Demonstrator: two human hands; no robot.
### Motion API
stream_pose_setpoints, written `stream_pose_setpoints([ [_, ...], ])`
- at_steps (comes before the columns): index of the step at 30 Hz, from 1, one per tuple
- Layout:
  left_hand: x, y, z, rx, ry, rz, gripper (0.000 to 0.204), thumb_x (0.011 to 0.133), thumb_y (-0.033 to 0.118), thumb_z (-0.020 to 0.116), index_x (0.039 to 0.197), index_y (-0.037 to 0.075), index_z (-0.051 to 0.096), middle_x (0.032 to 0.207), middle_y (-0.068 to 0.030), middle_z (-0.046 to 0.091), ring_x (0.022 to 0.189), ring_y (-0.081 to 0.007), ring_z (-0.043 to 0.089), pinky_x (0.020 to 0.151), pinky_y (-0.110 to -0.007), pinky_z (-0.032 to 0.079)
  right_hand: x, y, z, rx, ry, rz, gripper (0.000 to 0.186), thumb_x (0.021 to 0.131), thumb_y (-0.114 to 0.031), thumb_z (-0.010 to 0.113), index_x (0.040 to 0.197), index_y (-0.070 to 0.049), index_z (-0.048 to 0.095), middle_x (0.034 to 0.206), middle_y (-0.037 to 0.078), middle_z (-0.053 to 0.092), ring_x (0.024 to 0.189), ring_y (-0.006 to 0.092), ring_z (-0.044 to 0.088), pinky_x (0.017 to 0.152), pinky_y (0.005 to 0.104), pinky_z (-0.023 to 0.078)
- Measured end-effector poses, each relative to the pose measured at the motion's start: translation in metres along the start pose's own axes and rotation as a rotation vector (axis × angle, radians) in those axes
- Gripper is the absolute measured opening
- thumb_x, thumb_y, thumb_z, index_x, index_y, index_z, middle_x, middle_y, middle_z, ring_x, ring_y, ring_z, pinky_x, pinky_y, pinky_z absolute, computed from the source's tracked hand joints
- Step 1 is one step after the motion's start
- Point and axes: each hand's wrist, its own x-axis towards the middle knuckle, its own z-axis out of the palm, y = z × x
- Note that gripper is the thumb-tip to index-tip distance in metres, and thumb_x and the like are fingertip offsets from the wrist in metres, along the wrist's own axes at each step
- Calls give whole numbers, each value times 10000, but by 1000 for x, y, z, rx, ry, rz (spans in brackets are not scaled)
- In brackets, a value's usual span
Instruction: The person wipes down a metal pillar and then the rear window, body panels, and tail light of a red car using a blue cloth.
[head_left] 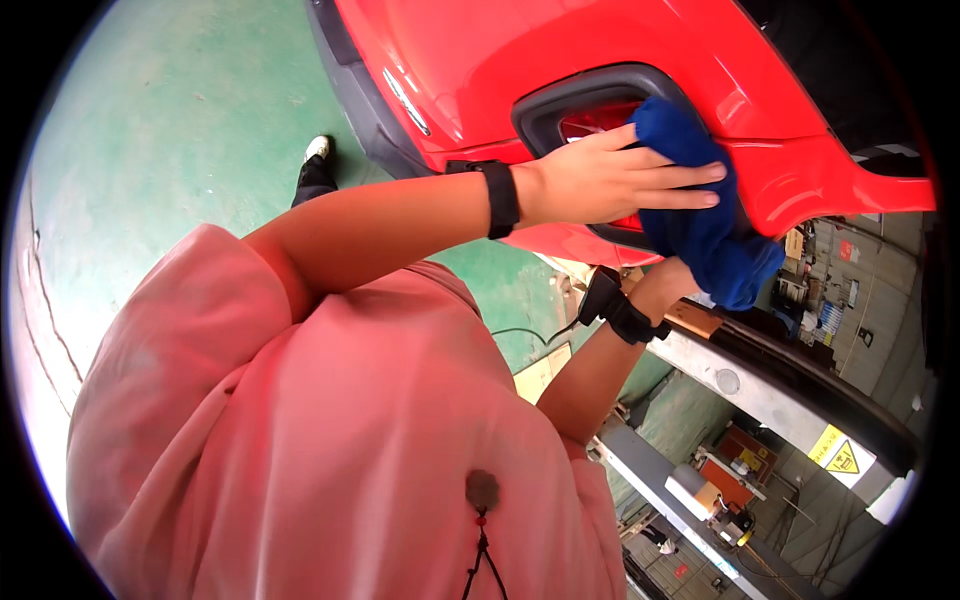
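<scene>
A blue cloth point(715, 255) lies bunched over the black-framed tail light point(585, 122) of a red car point(480, 50). My left hand point(610, 180) reaches across and rests flat on the upper part of the cloth, fingers stretched out and spread. The lower end of the cloth is gathered at my right hand point(676, 279), which grips it; its fingers are mostly hidden beneath the fabric. Both wrists wear black bands. Parts of the red lens show beside the left hand and below it.
A grey-and-black lift post point(790, 395) with a yellow warning label point(840, 455) stands close on the right. Shelves with tools point(825, 290) are behind it. Another person's shoe point(317, 148) is on the green floor point(200, 120) near the bumper.
</scene>
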Motion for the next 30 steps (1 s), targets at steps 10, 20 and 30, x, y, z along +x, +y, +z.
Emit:
stream_pose_setpoints([
  [10,-113,-36,5,-141,-397,7,607,817,143,585,1395,214,416,1366,19,473,1021,-144,553,1038,-350,381,-145,-22,45,-608,147,68,449,850,-284,663,1156,24,549,1170,211,579,1019,362,588,855,428,483],
  [20,-114,-72,-13,-115,-500,324,455,743,199,629,1184,138,537,1359,-4,462,1155,-169,507,1023,-325,394,-222,-104,77,885,-113,742,977,644,-347,849,1386,32,340,1328,200,477,1236,375,444,1093,467,278],
  [30,-216,-179,-69,-11,-683,-8,407,820,142,561,1226,111,560,1170,-20,578,1132,-184,532,1110,-388,322,-161,-173,124,115,-770,-474,545,886,-258,528,1304,82,443,1388,215,434,1345,346,353,1127,459,243],
])
